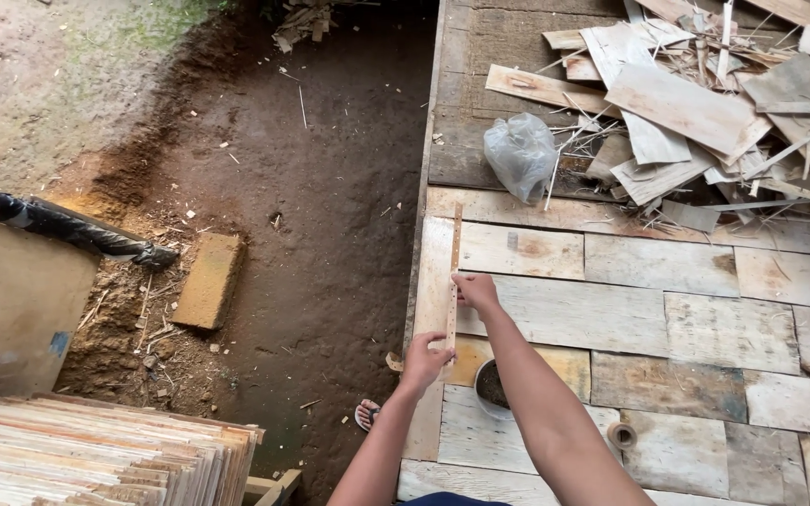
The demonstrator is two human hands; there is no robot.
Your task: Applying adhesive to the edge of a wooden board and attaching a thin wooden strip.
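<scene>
A thin, narrow wooden strip (455, 245) runs lengthwise away from me along the left edge of a plank platform (667, 309). My left hand (426, 362) grips its near end. My right hand (475, 290) pinches it a little farther up, near the middle. The far end of the strip sticks out past both hands toward the darker boards.
A heap of wood scraps (705, 103) and a crumpled plastic bag (520, 155) lie at the platform's far end. A small bowl (491, 386) and a tape roll (622, 435) sit near my arms. Bare earth, a brick (209, 279) and stacked thin boards (86, 450) are at left.
</scene>
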